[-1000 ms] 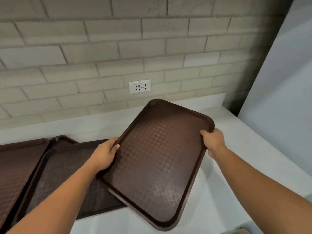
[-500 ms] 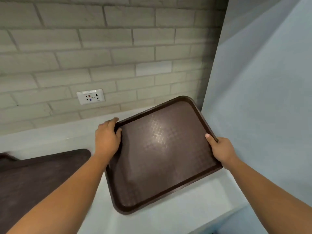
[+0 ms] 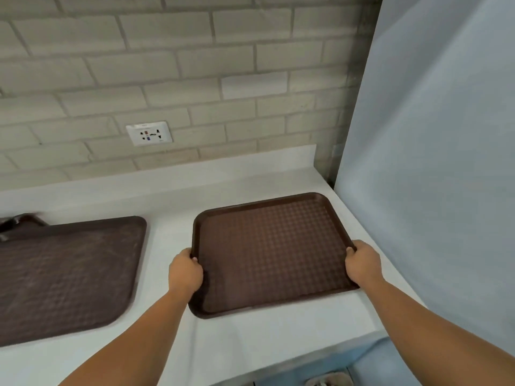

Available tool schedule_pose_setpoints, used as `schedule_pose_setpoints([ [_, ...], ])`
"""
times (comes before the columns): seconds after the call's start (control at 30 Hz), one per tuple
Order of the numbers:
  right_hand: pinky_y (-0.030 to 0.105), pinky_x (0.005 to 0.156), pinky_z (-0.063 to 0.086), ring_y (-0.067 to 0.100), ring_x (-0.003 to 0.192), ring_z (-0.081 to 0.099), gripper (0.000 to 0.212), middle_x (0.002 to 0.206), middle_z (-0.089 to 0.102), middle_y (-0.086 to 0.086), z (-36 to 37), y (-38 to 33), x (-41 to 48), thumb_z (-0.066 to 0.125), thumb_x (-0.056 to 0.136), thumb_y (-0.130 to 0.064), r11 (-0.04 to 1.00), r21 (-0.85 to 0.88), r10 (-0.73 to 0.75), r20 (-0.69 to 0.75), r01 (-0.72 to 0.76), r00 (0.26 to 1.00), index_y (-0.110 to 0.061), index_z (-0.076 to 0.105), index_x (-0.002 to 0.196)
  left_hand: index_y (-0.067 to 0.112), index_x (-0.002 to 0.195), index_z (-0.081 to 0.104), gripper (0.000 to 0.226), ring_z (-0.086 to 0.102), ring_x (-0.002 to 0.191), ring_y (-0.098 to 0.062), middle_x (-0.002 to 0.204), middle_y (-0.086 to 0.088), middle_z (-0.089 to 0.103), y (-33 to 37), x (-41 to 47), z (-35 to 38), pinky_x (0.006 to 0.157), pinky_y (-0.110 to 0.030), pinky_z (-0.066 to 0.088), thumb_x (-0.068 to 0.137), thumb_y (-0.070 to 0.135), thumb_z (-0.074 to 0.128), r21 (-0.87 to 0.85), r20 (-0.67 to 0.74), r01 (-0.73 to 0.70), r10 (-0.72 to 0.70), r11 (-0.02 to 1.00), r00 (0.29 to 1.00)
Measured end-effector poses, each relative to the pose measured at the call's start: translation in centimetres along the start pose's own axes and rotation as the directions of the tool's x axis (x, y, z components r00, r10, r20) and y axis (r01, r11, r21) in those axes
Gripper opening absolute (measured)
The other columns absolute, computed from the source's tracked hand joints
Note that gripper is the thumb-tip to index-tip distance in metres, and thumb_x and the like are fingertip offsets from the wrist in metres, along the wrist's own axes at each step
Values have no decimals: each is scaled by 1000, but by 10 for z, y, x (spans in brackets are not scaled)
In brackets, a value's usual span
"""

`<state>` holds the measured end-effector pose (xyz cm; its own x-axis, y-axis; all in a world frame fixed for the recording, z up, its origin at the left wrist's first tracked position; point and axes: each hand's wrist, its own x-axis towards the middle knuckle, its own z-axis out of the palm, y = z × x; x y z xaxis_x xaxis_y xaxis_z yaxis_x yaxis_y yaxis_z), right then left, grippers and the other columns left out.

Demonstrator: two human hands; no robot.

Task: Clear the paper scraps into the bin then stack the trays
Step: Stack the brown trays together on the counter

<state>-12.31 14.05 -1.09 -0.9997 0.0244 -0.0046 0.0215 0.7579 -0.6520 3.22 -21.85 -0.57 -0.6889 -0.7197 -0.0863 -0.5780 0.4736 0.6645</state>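
A brown plastic tray (image 3: 271, 252) lies flat on the white counter (image 3: 172, 227), near its right end. My left hand (image 3: 185, 271) grips the tray's left rim and my right hand (image 3: 362, 261) grips its right rim. It holds no paper scraps. At the left lies a second brown tray (image 3: 67, 271), with the corner of a third tray (image 3: 22, 220) showing behind it. No bin is in view.
A brick wall with a white power socket (image 3: 149, 132) runs behind the counter. A pale blue panel (image 3: 432, 162) stands right beside the tray's right side. The counter's front edge is close below my arms.
I carried the tray from over the left trays to the counter's right end, levelled it and set it down flat. Both hands kept their hold on its rims.
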Motion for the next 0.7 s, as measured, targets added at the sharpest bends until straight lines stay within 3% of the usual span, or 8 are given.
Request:
schedule_pose_setpoints([
  [0.1,31,72,46,31,83,59,26,97,64,17,6,8,1,45,98,-14,993,-109,-37,-2,37,999,-2,67,105,6,127,59,32,62,105,-34,118,-15,66,-2,-2,1,93,-42,48,101,8,42,29,7,13,-13,999,1000],
  [0.3,30,68,48,23,73,55,25,90,63,10,8,10,3,47,96,-18,967,-255,-14,34,22,999,-7,69,102,6,124,60,30,63,101,-30,115,-14,67,-5,-2,4,90,-37,49,102,9,41,88,15,21,-22,996,1000],
  [0.4,36,74,51,26,91,55,27,101,59,9,7,0,-1,48,91,-25,937,-350,18,28,-7,999,-12,61,110,6,125,60,30,63,102,-29,116,-13,67,-5,-1,2,92,-37,49,102,10,43,106,27,5,-8,994,1000],
  [0.5,42,85,46,29,110,46,43,122,52,12,11,-27,-7,49,89,-33,897,-443,-27,-22,14,999,-18,50,129,6,138,52,39,60,116,-31,130,-13,61,-5,0,-5,100,-38,46,101,14,47,97,22,-24,22,995,1000],
  [0.6,46,94,43,30,120,42,54,134,47,13,25,-65,-12,52,89,-36,899,-421,-151,-35,123,988,-19,42,139,12,140,51,42,59,118,-28,137,-10,55,-9,5,-22,103,-39,46,98,20,54,55,-8,-86,86,995,996],
  [0.7,44,96,45,29,123,43,51,136,49,9,50,-110,-23,55,89,-34,904,-300,-304,48,304,952,-20,45,138,15,136,56,41,59,116,-27,135,-7,56,-20,15,-50,101,-41,48,96,26,58,51,-58,-175,178,983,982],
])
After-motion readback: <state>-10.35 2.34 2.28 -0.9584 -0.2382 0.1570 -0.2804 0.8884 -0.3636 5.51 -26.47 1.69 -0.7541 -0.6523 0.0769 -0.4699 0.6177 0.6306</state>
